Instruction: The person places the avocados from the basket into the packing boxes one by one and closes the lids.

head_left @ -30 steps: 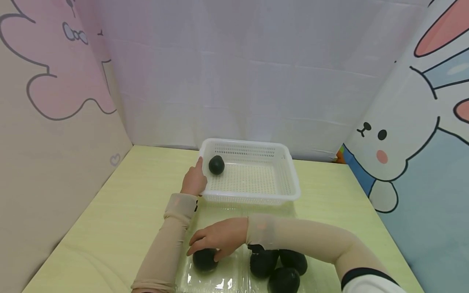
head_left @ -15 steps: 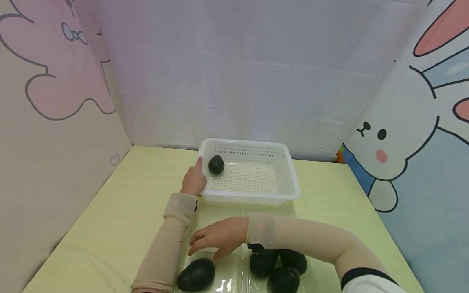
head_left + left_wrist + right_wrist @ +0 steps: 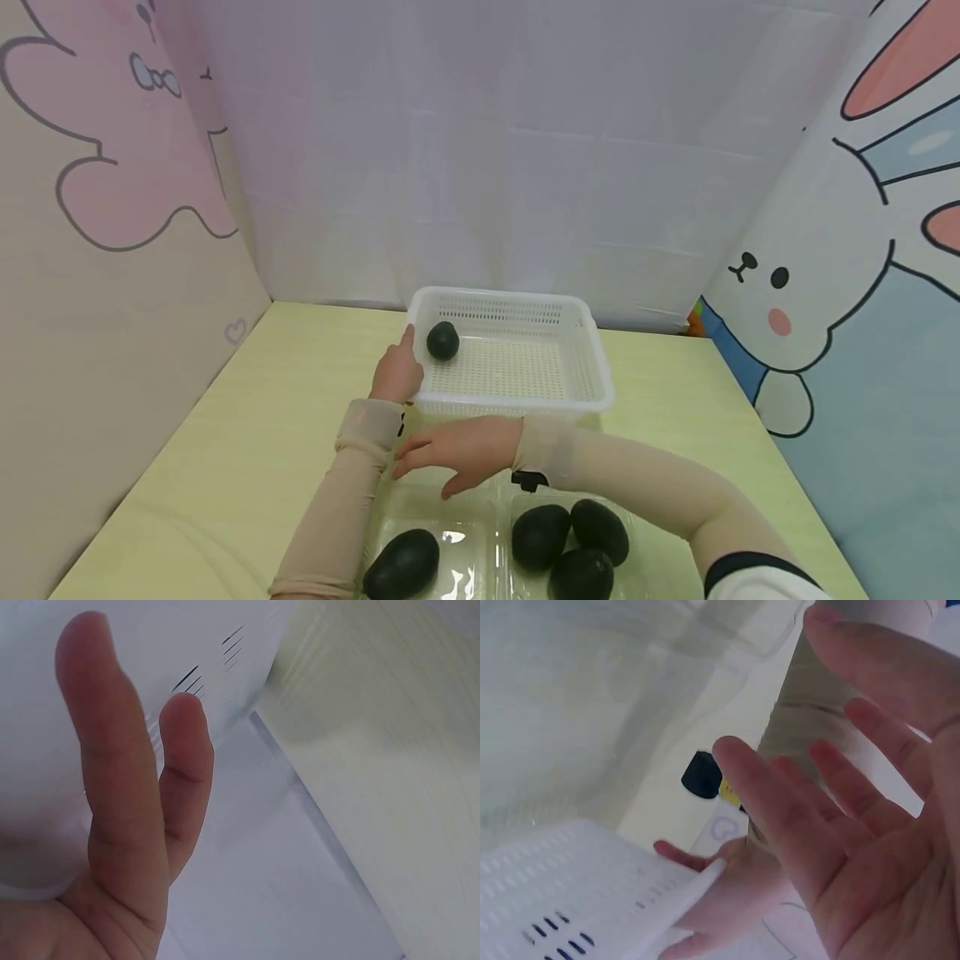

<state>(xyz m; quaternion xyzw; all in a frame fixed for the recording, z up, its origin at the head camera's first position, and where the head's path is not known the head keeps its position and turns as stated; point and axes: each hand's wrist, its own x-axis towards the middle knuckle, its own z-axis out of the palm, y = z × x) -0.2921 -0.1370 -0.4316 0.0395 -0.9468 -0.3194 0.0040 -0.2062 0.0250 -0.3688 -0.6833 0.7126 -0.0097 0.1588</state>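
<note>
My left hand (image 3: pixel 397 372) lies along the left rim of a white perforated basket (image 3: pixel 517 406), its index finger extended; the left wrist view has two fairly straight fingers (image 3: pixel 120 772) beside the basket wall. One dark green avocado (image 3: pixel 442 341) sits inside the basket, at its left end. My right hand (image 3: pixel 461 450) hovers over a clear plastic tray (image 3: pixel 498 533), fingers spread and nothing in them, as the right wrist view confirms. A single avocado (image 3: pixel 402 564) lies in the tray's left compartment, below that hand. Three more avocados (image 3: pixel 540 537) touch each other in the right compartment.
A pale yellow table (image 3: pixel 225 467) carries the basket at the back and the tray in front. White sheeting (image 3: pixel 480 167) hangs behind the basket. Cartoon-printed panels (image 3: pixel 832 292) stand to both sides. My right forearm (image 3: pixel 637 475) crosses above the tray.
The right hand has let go of the avocado, which now lies on its side in the left compartment. It has then moved up and away toward the basket. The left hand stays put.
</note>
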